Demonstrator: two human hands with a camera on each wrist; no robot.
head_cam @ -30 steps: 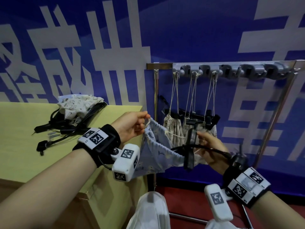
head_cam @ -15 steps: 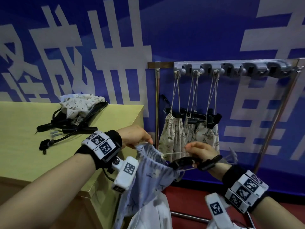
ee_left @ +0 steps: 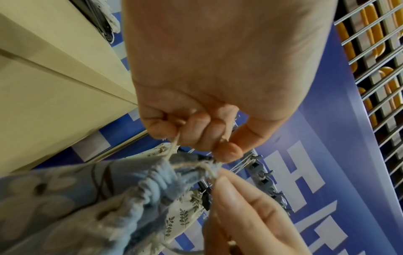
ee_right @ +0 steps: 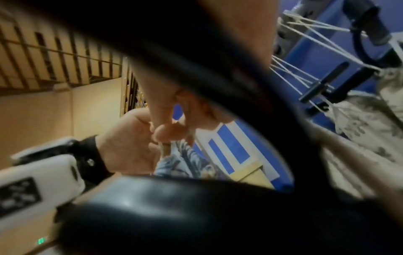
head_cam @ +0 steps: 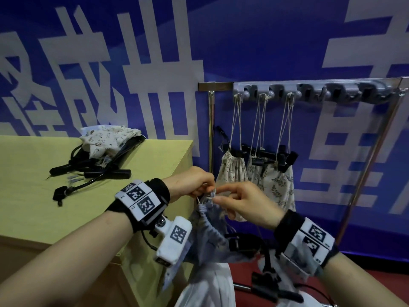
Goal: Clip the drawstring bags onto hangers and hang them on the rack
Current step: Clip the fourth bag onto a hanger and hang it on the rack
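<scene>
From the head camera, the blue drawstring bag (head_cam: pixel 208 231) hung mouth-up between the two hands, its long axis running down toward the floor, in front of the table's (head_cam: pixel 93 209) right end and left of the rack (head_cam: pixel 309 89). The left hand (head_cam: pixel 192 185) pinched the gathered mouth and cord, and the right hand (head_cam: pixel 245 202) pinched the cord just beside it, fingertips almost touching. A black clip hanger (head_cam: pixel 267 275) dangled below the right wrist, blurred. Three patterned bags (head_cam: pixel 272 182) hung by their cords from the rack's grey hooks, mouths up, black hangers clipped across them. More hangers and a cream bag (head_cam: pixel 108 138) lay piled on the table. The blue wall banner (head_cam: pixel 265 41) bore large white characters, cropped and not readable. In the left wrist view, the left hand (ee_left: pixel 191 131) had cord running out between curled fingers, and the right hand's fingertips (ee_left: pixel 222 182) nipped the knot at the bag's (ee_left: pixel 139 186) puckered mouth. In the right wrist view, dark blurred shapes covered most of the frame; the left hand (ee_right: pixel 130 141) showed gripping the bag's top (ee_right: pixel 185 162).
</scene>
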